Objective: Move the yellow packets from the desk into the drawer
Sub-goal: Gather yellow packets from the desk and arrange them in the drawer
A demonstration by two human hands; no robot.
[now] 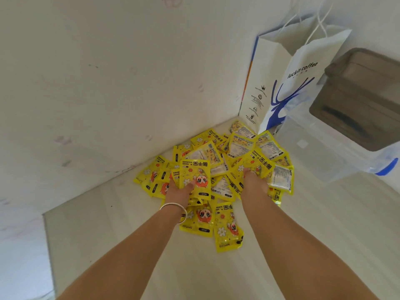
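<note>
Head view: yellow packets (218, 169) lie heaped on the white desk (129, 224) in the wall corner, beside a white paper bag (287, 83). The left hand (177, 191) pinches one packet (195, 176) under its thumb. The right hand (253, 182) reaches into the heap, fingers buried; its grip cannot be told.

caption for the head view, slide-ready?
Both hands gather yellow packets heaped on the desk beside a paper bag.
</note>
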